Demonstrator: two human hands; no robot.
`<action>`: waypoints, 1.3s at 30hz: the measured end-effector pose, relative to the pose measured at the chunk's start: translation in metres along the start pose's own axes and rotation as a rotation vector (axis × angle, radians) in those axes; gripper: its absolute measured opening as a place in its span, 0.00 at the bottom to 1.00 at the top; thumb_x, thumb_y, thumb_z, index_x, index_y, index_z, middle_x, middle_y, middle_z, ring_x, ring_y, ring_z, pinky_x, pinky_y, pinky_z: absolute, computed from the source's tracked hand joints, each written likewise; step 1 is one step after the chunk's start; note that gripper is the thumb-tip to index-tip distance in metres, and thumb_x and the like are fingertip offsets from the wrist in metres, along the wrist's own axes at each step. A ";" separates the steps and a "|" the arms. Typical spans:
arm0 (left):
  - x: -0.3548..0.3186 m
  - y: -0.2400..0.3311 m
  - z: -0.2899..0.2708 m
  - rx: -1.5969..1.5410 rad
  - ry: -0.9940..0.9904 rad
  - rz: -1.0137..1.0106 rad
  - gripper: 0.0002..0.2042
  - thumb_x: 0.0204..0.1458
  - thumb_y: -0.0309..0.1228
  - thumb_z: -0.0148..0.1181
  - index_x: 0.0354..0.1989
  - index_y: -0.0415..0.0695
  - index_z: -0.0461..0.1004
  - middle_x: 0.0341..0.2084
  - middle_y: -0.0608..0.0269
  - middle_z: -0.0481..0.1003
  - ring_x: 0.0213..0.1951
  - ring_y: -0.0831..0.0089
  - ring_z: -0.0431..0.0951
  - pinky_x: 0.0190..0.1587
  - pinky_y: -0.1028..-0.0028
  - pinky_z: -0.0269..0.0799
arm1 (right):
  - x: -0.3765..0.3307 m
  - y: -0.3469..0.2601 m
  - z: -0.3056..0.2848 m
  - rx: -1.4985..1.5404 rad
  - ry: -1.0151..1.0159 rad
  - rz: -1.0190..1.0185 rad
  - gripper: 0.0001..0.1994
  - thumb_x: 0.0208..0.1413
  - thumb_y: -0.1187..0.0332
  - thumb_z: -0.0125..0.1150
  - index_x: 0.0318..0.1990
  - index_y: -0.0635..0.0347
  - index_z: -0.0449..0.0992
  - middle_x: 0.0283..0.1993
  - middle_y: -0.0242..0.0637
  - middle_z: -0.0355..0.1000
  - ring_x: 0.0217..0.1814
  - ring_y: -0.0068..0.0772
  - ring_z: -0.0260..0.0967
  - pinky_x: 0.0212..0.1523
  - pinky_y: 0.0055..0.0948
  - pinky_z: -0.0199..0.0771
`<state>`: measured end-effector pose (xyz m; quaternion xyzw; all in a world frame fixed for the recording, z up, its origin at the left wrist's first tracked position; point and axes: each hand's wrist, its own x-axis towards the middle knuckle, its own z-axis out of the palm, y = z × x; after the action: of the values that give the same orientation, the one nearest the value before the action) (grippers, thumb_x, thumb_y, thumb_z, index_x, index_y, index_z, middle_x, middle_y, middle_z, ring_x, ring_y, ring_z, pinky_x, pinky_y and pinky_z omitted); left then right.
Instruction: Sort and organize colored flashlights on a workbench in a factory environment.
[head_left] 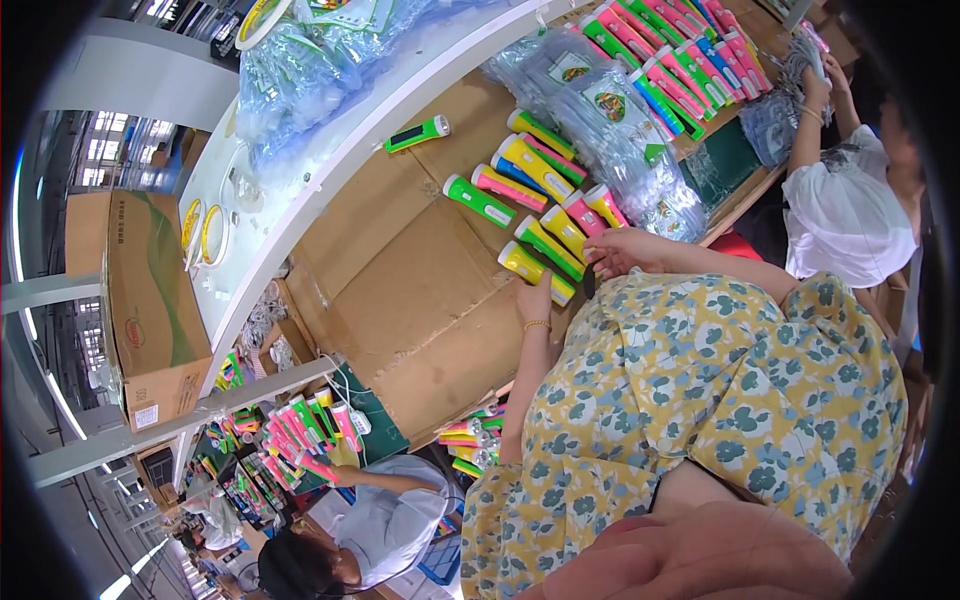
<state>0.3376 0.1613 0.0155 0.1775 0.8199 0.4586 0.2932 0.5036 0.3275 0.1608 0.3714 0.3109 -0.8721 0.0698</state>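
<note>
Left hand (534,297) flat, fingers together, against a yellow flashlight (534,271); right hand (617,250) curled by pink flashlight (578,212) (grip unclear) on cardboard (400,270).

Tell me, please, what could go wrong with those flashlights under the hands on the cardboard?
The left hand and right hand rest on loosely packed flashlights; a nudge might roll the end ones out of line. The outer flashlights lie close to the cardboard sheet edge and could slip off. The pile of plastic bags beside them might slide onto the row.

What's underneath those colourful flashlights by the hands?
The flashlights lie on flattened brown cardboard, which covers the workbench. The left hand and right hand touch them. What lies beneath the cardboard is hidden.
</note>
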 end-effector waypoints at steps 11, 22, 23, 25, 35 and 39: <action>-0.036 0.096 -0.075 -1.662 -0.487 -0.352 0.27 0.45 0.36 0.50 0.55 0.36 0.58 0.39 0.56 0.69 0.39 0.66 0.69 0.44 0.70 0.69 | 0.018 -0.008 -0.007 -0.064 0.003 -0.027 0.16 0.55 0.59 0.56 0.46 0.57 0.67 0.39 0.32 0.69 0.38 0.25 0.68 0.36 0.24 0.70; -0.049 0.104 -0.096 -1.769 -0.670 -0.040 0.41 0.39 0.40 0.54 0.64 0.42 0.47 0.33 0.65 0.68 0.33 0.70 0.65 0.35 0.71 0.64 | 0.035 -0.015 0.005 -0.206 0.014 -0.070 0.18 0.56 0.58 0.53 0.50 0.58 0.65 0.44 0.35 0.68 0.42 0.27 0.68 0.42 0.26 0.69; -0.046 0.104 -0.096 -1.791 -0.696 -0.024 0.42 0.38 0.41 0.54 0.65 0.45 0.46 0.31 0.66 0.67 0.32 0.71 0.65 0.34 0.71 0.63 | 0.036 -0.019 0.004 -0.217 0.039 -0.083 0.18 0.56 0.59 0.52 0.50 0.57 0.66 0.44 0.35 0.68 0.42 0.27 0.68 0.42 0.26 0.69; -0.031 0.113 -0.103 -1.795 -0.750 0.024 0.42 0.38 0.40 0.54 0.65 0.46 0.46 0.31 0.66 0.67 0.32 0.71 0.65 0.34 0.70 0.63 | 0.039 -0.043 0.015 -0.225 0.038 -0.115 0.17 0.57 0.59 0.52 0.50 0.56 0.66 0.44 0.35 0.68 0.43 0.27 0.69 0.42 0.26 0.69; -0.013 0.047 -0.058 -0.430 0.018 -0.022 0.20 0.52 0.27 0.55 0.53 0.36 0.60 0.38 0.60 0.70 0.39 0.73 0.70 0.42 0.75 0.67 | 0.113 -0.112 0.065 -0.479 -0.016 -0.187 0.14 0.56 0.54 0.52 0.42 0.53 0.68 0.39 0.29 0.69 0.38 0.22 0.68 0.37 0.24 0.69; 0.055 -0.003 -0.043 -0.414 -0.005 0.136 0.25 0.53 0.30 0.55 0.57 0.35 0.57 0.42 0.53 0.70 0.42 0.67 0.71 0.45 0.72 0.67 | 0.269 -0.196 0.105 -0.964 -0.028 -0.361 0.14 0.51 0.62 0.53 0.43 0.58 0.70 0.37 0.35 0.69 0.41 0.23 0.67 0.39 0.24 0.68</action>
<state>0.2676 0.1624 0.0126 0.1695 0.6937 0.6353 0.2940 0.1786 0.4510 0.1265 0.2259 0.7357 -0.6328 0.0853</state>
